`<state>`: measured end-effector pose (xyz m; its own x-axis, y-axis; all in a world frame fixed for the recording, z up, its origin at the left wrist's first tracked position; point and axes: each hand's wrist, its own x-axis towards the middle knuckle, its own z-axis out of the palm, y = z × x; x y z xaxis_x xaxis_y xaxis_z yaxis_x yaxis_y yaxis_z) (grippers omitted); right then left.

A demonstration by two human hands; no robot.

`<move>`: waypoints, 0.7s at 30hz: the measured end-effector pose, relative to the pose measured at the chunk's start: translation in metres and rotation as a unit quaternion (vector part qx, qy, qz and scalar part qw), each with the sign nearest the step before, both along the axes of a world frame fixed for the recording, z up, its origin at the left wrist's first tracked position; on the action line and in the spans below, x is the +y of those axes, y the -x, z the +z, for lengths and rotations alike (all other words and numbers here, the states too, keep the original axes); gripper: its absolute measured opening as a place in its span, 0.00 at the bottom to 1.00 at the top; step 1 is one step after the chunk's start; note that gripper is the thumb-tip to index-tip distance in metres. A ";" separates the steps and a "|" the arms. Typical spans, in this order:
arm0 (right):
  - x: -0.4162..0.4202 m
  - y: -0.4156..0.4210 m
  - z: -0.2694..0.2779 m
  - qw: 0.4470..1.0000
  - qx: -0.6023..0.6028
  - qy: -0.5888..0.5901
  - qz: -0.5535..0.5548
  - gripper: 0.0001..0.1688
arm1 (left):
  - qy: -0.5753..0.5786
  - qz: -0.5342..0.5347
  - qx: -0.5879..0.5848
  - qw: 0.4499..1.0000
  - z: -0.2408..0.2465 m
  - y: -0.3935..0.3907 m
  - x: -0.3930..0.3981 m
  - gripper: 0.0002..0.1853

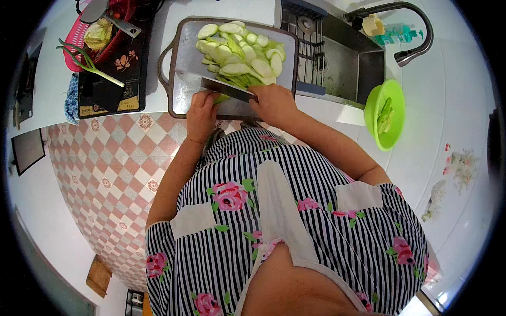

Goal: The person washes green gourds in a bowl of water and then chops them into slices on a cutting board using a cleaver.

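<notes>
A rectangular cutting board point(184, 59) with a dark rim lies on the counter before me. My right hand point(275, 103) grips a broad-bladed kitchen knife point(228, 89), its blade reaching left across the board. Close to the blade, my left hand point(202, 112) holds down a small green vegetable piece point(221, 98) with bent fingers; much of that piece is hidden. Pale green oval vegetable slices point(241, 51) are heaped on the board's far half, with thin green strips point(243, 80) just beyond the knife.
The sink point(344, 71) with a drying rack point(312, 51) and curved faucet point(427, 29) is at the right. A green bowl point(397, 114) holds green vegetables. At the left, a pink basket point(73, 39) with cabbage point(98, 34) and a scallion point(106, 77) adjoin a black cooktop point(134, 77).
</notes>
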<state>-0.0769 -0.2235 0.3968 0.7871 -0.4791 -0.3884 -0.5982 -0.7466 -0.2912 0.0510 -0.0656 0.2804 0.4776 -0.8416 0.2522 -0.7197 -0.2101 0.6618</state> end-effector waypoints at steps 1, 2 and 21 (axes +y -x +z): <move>0.001 0.000 -0.006 1.000 0.007 -0.002 0.000 0.13 | -0.001 -0.002 -0.001 1.000 -0.001 0.001 -0.001 0.17; 0.003 0.000 -0.014 1.000 0.013 -0.004 0.001 0.14 | 0.000 -0.002 -0.002 1.000 -0.002 0.001 -0.002 0.16; 0.004 -0.007 -0.007 1.000 0.018 -0.016 0.000 0.13 | 0.022 0.001 -0.019 1.000 -0.002 0.001 0.000 0.14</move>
